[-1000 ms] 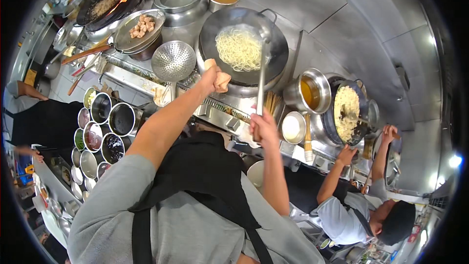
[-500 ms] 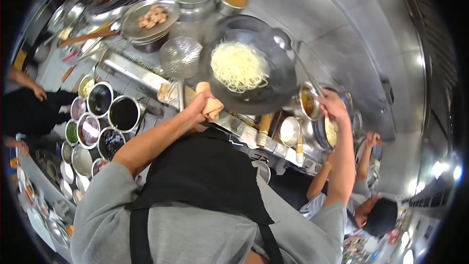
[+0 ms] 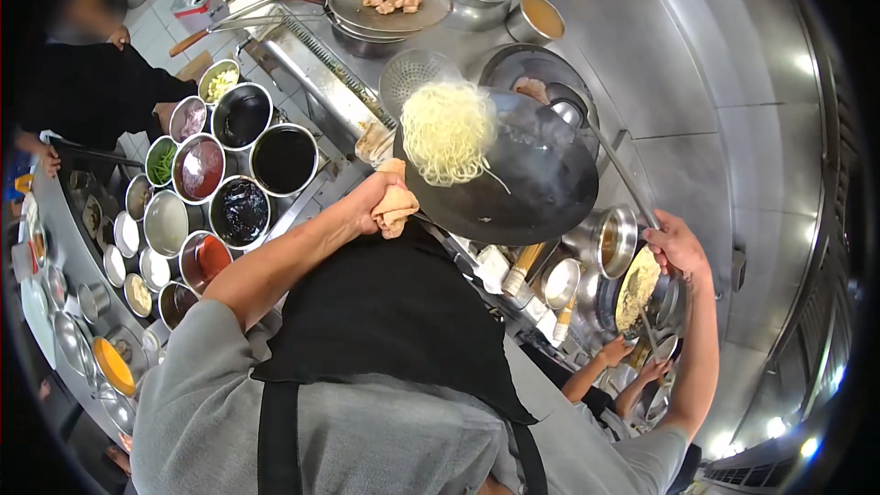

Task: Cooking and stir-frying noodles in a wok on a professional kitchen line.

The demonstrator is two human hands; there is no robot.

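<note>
My left hand (image 3: 368, 204) is closed round a folded tan cloth (image 3: 395, 211) at the near left rim of a dark wok (image 3: 541, 179). The cloth hides whatever part of the wok is gripped. Pale noodles (image 3: 446, 133) are bunched over the wok's left side, partly past its rim, with a few strands trailing down to the right. In my right hand (image 3: 678, 246) is the long handle of a metal ladle (image 3: 626, 168). The ladle's bowl sits by the wok's far right rim. Behind the tilted wok, a second dark pan-like surface (image 3: 573, 73) shows.
A perforated strainer (image 3: 408, 73) lies beyond the noodles, and a skimmer (image 3: 435, 5) holds meat pieces. Several sauce pots (image 3: 284, 159) stand at left. Bamboo brushes (image 3: 524, 268) and a pot of brown liquid (image 3: 612, 243) are at right. Co-workers' arms (image 3: 591, 376) reach in at lower right.
The wok has tipped and the noodles have shifted from its middle to its left side, bunched higher. My right hand and the ladle have moved right. The whole view has swung.
</note>
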